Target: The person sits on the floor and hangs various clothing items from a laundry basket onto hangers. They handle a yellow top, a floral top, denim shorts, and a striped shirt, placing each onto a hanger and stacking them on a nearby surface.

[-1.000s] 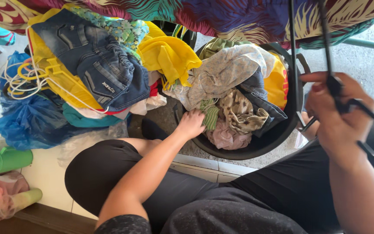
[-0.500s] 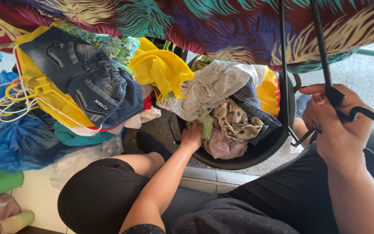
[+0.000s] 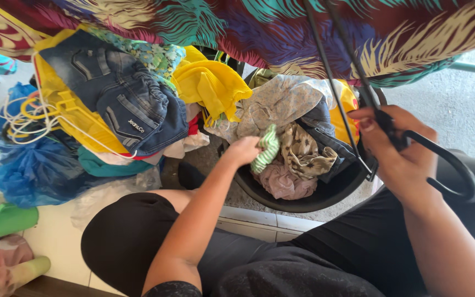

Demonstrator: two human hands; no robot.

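Gripping the green-and-white striped cloth, the left hand is closed on a small bunched piece at the left rim of the black laundry basket, which sits on the floor against the tiled step. The right hand is clamped around several black clothes hangers, their hooks curling out past the knuckles at the basket's right side. To lift the cloth cleanly, it seems best to draw it straight up, since it lies against the beige patterned garment and the pink garment and could drag them along. Keeping the hangers tilted away from the basket would likely stop a hook snagging the grey garment draped over the rim.
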